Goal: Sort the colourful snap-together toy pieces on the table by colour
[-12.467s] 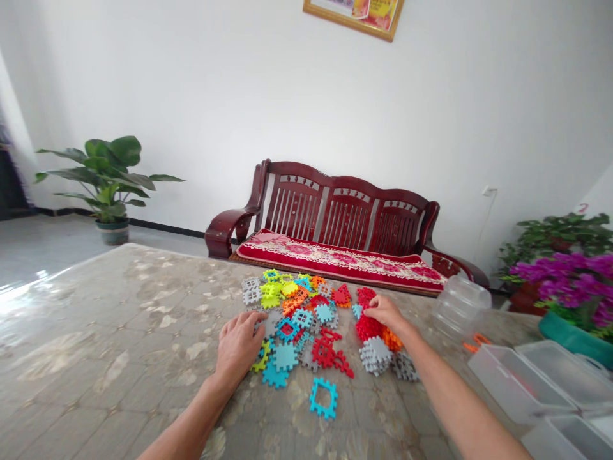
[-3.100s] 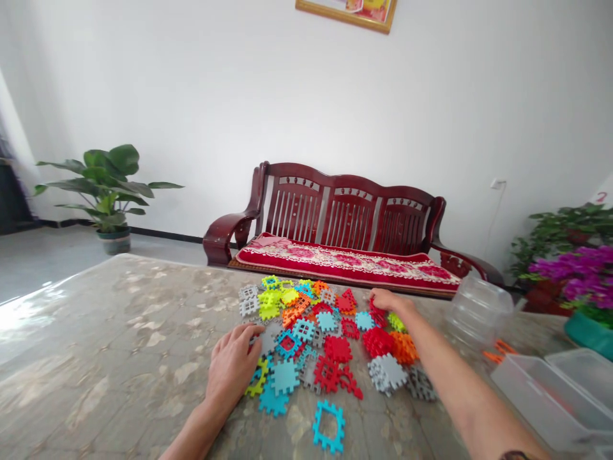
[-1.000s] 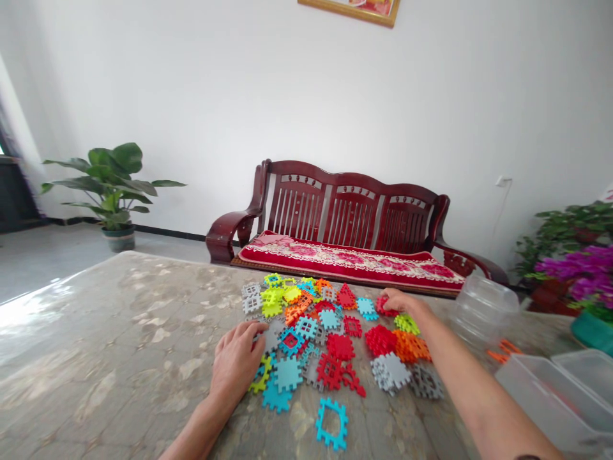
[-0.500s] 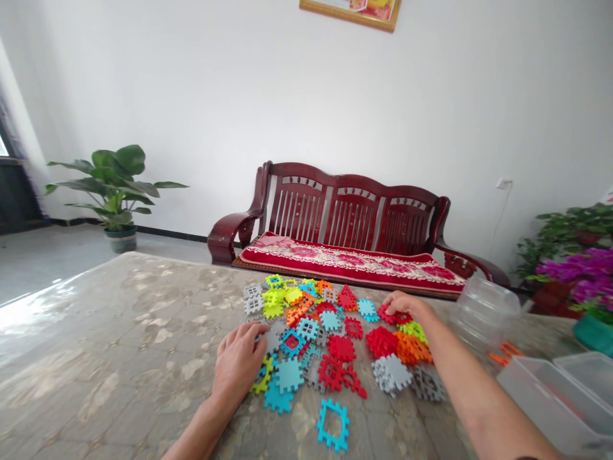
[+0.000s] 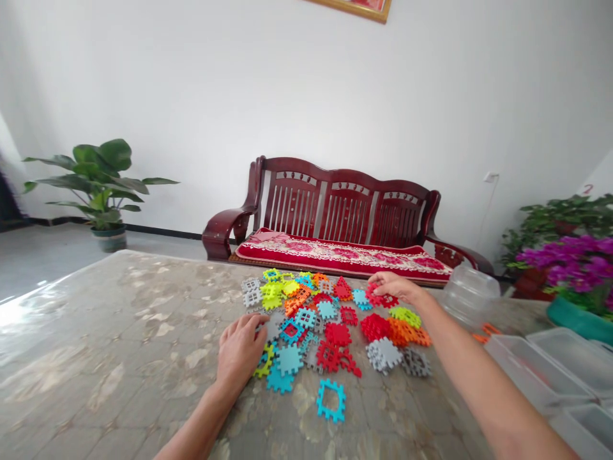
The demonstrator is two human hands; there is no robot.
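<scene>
My right hand (image 5: 393, 286) is at the far right of a spread of interlocking plastic tiles, its fingers closed on a red tile (image 5: 389, 301). Left of the spread, my left hand (image 5: 242, 345) rests with slightly curled, parted fingers, their tips touching a grey tile (image 5: 274, 327). Between the hands lie mixed cyan, red, lime, orange and grey tiles. Toward my right arm are stacks: red tiles (image 5: 375, 327), lime tiles (image 5: 405, 316), orange tiles (image 5: 407, 332), light grey tiles (image 5: 384, 355) and dark grey tiles (image 5: 416, 363). A cyan frame tile (image 5: 331, 400) lies apart, nearest me.
A clear plastic container (image 5: 469, 297) stands beyond my right forearm, near orange pieces (image 5: 487, 332). Translucent bins (image 5: 520, 370) sit at the right, with purple flowers (image 5: 569, 262) behind. A wooden bench (image 5: 349, 204) is across the patterned table (image 5: 119, 358).
The view has shifted a little, so everything appears farther left and higher. My right hand has edged slightly away from the lime stack with the red tile. My left hand stays by the grey tile.
</scene>
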